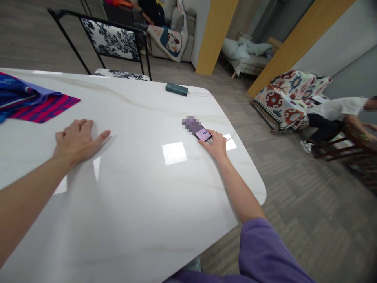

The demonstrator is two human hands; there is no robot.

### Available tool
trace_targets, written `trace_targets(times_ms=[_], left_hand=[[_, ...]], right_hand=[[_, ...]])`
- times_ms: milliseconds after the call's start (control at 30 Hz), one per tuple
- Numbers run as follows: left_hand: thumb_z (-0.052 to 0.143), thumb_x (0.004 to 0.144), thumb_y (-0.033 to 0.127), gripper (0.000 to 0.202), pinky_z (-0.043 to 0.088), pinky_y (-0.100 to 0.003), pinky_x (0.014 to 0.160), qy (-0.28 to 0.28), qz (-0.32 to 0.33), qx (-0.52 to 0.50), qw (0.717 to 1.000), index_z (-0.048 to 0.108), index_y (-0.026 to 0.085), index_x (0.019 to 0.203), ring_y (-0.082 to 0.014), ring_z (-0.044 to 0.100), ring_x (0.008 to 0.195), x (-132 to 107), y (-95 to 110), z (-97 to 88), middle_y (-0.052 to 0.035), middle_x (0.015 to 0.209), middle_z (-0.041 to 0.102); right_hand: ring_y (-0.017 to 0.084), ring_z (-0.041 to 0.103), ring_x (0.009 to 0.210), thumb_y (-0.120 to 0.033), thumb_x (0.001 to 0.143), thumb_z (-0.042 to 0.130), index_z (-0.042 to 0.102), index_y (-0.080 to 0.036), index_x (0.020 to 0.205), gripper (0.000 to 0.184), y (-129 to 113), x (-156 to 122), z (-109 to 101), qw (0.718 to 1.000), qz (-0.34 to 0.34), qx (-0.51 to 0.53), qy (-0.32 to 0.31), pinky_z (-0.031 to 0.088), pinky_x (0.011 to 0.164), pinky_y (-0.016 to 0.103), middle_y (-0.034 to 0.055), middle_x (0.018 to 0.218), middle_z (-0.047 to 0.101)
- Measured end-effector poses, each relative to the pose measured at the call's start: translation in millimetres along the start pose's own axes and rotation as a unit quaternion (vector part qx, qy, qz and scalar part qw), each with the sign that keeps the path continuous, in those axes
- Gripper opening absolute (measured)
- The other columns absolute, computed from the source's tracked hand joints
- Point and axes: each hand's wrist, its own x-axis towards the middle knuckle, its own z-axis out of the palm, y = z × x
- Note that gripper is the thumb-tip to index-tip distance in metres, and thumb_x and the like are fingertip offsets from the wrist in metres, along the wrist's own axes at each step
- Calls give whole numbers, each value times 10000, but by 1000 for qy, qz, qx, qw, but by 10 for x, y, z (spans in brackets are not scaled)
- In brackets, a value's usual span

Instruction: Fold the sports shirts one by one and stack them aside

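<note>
My right hand (216,144) grips the near end of a smartphone (203,133), thumb on one side and fingers on the other. The phone's screen is lit, and its far part is blurred out by pixel blocks. Beneath my fingers the phone seems to rest on or just above the white table (141,204); I cannot tell which. On the left, my left hand (78,141) lies palm down on the tabletop with its thumb stretched out, holding nothing. Just beyond it is a blue and pink patterned cloth (38,100).
A dark green power bank (176,89) with a white cable lies near the far edge. Behind the table stands a black-framed chair (110,39). To the right, a person (338,114) sits by a patterned sofa (282,102); another person (151,11) is partly visible at the back.
</note>
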Motion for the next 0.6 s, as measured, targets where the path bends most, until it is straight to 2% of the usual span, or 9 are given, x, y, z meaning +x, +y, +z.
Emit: trace_targets(times_ms=[233, 367, 433, 600], left_hand=[[232, 1050, 905, 1045, 256, -717, 1366, -17, -7, -18, 1000, 334, 196, 1811, -421, 304, 1723, -41, 63, -99, -220, 1904, 313], [328, 1030, 891, 1079, 209, -760, 1347, -41, 15, -51, 998, 325, 161, 1824, -493, 267, 1731, -57, 80, -182, -281, 1905, 258], [359, 1018, 888, 1080, 204, -781, 1336, -38, 14, -64, 997, 331, 170, 1824, -512, 268, 1732, -59, 82, -198, -282, 1901, 263], [361, 1022, 889, 1069, 211, -783, 1339, -28, 17, -65, 997, 334, 183, 1825, -496, 271, 1739, -68, 75, -186, -271, 1898, 280]], right_hand=[[384, 597, 1383, -644, 1028, 749, 715, -230, 1533, 653, 11, 7, 41, 1000, -3, 5, 6, 404, 1214, 529, 184, 1510, 712], [406, 624, 1331, -628, 967, 787, 546, -180, 1682, 878, 2, -14, 15, 1000, 3, 9, 16, 423, 1192, 557, 203, 1441, 733], [418, 630, 1319, -633, 932, 809, 504, -146, 1695, 955, -22, -52, -39, 1000, 1, 1, 13, 427, 1196, 570, 218, 1431, 721], [444, 630, 1307, -662, 901, 825, 449, -144, 1730, 1048, -252, -282, -228, 997, -18, -29, -71, 506, 1117, 557, 247, 1482, 640]])
